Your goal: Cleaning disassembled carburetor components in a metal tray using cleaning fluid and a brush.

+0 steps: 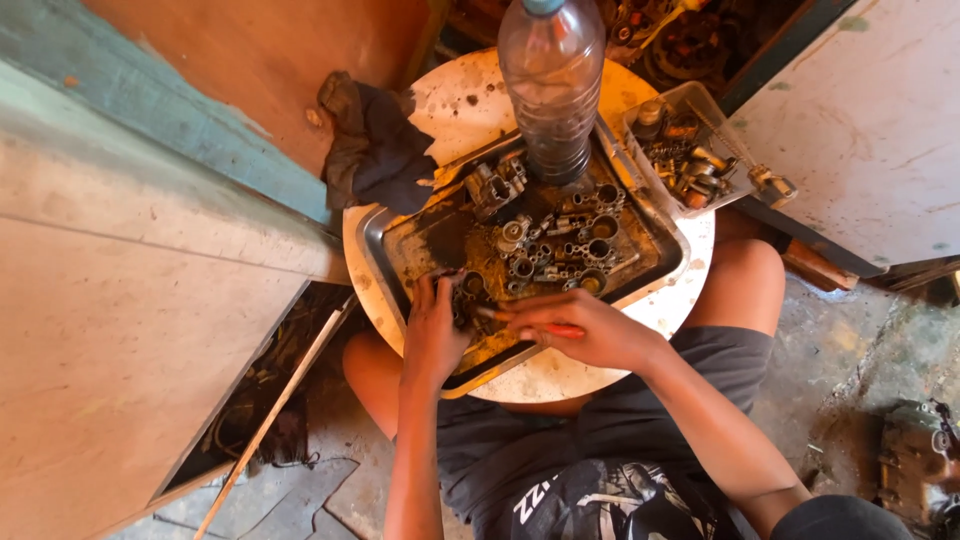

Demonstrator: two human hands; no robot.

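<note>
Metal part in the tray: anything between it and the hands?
Nothing visible. The left hand already grips the small metal part in the tray, and the right hand puts a red-handled tool to it.

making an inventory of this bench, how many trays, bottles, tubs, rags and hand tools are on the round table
metal tray: 1
plastic bottle: 1
clear plastic tub of small parts: 1
dark rag: 1
red-handled tool, held in the right hand: 1
Total: 5
The loose metal parts in the tray are too many and too small to count; the left hand grips one.
</note>
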